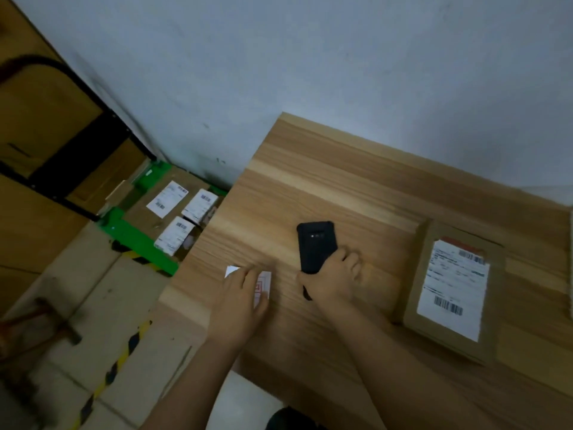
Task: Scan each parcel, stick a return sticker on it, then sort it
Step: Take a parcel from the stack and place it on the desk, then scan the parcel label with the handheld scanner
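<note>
The left hand (240,301) lies with fingers quite straight on a small white sticker sheet with red print (263,285), holding it down on the light wooden table (310,181). The right hand (333,282) has its fingers curled round the lower end of a black rectangular handheld scanner (316,243). To the right, well apart from both hands, a flat brown cardboard parcel (452,290) lies with its white label up. On the floor at the left, a green cart (130,231) carries more labelled boxes (145,212). I judge the sticker step is beginning. Next, one sticker must be peeled with a fine pinch at its edge and brought to the parcel.
</note>
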A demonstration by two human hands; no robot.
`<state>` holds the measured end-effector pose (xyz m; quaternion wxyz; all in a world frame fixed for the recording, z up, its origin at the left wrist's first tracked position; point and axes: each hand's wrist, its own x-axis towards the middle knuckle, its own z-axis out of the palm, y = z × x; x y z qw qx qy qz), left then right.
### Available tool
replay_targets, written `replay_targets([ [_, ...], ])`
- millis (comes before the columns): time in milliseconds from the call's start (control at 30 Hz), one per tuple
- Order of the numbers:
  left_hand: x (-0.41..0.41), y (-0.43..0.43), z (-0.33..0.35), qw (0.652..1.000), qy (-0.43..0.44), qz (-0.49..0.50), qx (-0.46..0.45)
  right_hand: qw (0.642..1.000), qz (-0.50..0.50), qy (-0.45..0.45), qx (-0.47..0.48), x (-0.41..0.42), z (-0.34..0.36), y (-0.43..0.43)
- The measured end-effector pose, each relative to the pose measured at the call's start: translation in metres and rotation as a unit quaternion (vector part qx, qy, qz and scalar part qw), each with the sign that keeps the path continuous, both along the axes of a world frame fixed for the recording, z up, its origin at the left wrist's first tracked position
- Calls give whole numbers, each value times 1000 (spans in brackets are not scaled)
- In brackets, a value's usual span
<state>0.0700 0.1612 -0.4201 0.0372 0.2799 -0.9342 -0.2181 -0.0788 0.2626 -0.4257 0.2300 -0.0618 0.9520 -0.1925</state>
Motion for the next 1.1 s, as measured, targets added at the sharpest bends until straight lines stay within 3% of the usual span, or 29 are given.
replay_targets([
  [133, -16, 5, 13, 998, 16, -27, -62, 1000, -11, -18, -4, -10, 13, 11],
  [233, -37, 8, 20, 998, 20, -29, -47, 1000, -5, 6, -25, -21, 24, 31],
  [500, -122, 53, 68, 987, 69, -125, -69, 988, -28, 136, -62, -87, 84, 119],
  [600, -152, 81, 88, 976, 91, -174, -97, 978, 34, 206, -8, -118, 112, 168],
  [800, -197, 140, 115, 957, 88, -250, -122, 918, 200, 312, 142, -155, 156, 245],
  [1100, -217, 187, 102, 950, 43, -277, -135, 768, 435, 342, 322, -174, 157, 282],
])
